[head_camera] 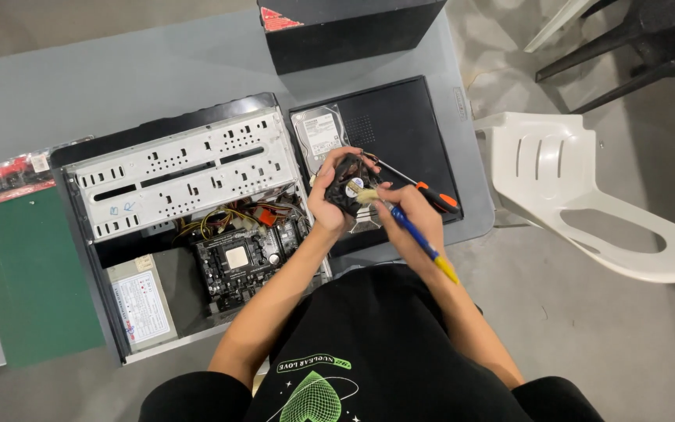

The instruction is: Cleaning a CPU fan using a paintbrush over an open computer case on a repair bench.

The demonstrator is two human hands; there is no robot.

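Observation:
My left hand grips a small black cooling fan with a round sticker at its hub, held above the table's right edge. My right hand holds a brush with a blue and yellow handle, and its pale bristles touch the fan's hub. Just behind the fan lies a screwdriver with an orange and black handle, resting on a black side panel. To the left sits the opened computer case, showing its motherboard, coloured cables and a metal drive cage.
A hard drive lies on the black panel. A power supply sits in the case's near left corner. A green mat and a bagged red item are at far left. A black box stands at the back. A white plastic chair stands to the right.

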